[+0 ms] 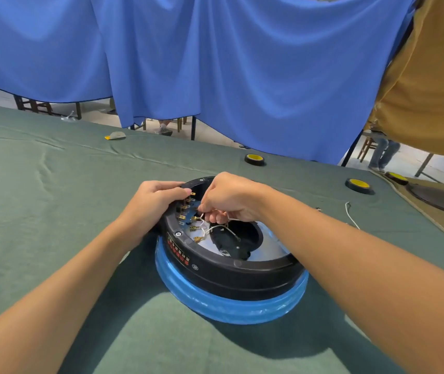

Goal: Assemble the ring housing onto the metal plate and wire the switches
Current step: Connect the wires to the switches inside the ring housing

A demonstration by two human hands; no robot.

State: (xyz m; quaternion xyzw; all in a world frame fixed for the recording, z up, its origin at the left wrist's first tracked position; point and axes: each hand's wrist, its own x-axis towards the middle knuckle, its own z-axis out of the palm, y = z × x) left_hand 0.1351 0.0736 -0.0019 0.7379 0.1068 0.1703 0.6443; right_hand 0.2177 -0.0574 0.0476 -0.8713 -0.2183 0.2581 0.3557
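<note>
Blue cloth [215, 63] hangs in deep folds beyond the far edge of my green-covered tabletop [40, 184], a mustard cloth [431, 90] beside it at the far right corner, while beneath their hems pale floor [94, 116], a dark table leg [193, 128] and a wooden chair [34, 105] show in soft, even light.

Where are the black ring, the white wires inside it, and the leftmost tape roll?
black ring [231, 276]: head view, front outer wall.
white wires [216, 227]: head view, curved middle strand.
tape roll [254, 157]: head view, yellow middle.
</note>
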